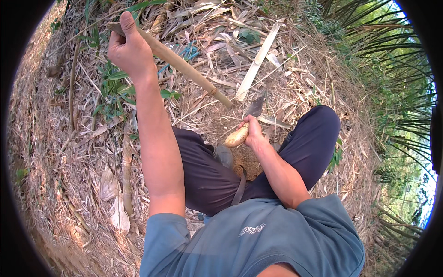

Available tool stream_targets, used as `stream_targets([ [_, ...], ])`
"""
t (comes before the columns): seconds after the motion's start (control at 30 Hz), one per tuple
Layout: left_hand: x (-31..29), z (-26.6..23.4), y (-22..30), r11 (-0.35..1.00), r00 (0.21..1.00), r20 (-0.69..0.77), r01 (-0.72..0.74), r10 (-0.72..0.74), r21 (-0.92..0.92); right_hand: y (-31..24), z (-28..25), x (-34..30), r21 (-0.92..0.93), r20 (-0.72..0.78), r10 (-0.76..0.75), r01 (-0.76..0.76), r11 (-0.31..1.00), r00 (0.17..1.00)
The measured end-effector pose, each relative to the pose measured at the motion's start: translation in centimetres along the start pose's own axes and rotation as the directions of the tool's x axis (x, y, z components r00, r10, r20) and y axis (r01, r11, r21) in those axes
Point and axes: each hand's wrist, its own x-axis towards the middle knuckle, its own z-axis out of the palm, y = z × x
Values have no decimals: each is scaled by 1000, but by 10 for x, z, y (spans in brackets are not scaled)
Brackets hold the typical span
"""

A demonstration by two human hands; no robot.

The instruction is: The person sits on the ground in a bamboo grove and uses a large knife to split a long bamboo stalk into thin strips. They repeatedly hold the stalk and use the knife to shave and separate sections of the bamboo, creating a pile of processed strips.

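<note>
My left hand (131,51), arm stretched out to the upper left, is closed round one end of a bamboo pole (184,67). The pole slants down to the right, and its other end comes close to the knife. Between my bent knees, my right hand (253,131) grips a knife by its thick, pale wooden handle (237,135). The broad dark blade (255,107) points away from me, near the pole's lower end but apart from it in this view. My right fingers are partly hidden behind the handle.
A pale split bamboo strip (259,60) lies beyond the knife. Blue cord (188,51) shows among dry leaves behind the pole. Green plants (115,87) grow by my left forearm. My grey boot (224,156) stands between my knees, and spiky fronds (392,46) rise at the right.
</note>
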Motion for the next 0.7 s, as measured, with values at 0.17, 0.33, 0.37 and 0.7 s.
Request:
stream_targets([
  [0.17, 2, -1, 1, 999, 999, -13, 36, -36, 22, 1, -3, 4, -3, 20, -20, 20, 1000, 1000],
  [0.33, 4, -3, 2, 998, 999, -33, 24, -22, 61, 0, 6, -9, -36, -12, -47, 47, 998, 999],
  [0.37, 5, -2, 2, 998, 999, -39, 24, -21, 61, -1, 7, -9, -34, -9, -45, 45, 998, 999],
  [0.7, 10, -9, 1, 993, 996, -78, 50, -42, 103, -3, 9, -14, 34, -7, -40, 40, 999, 999],
])
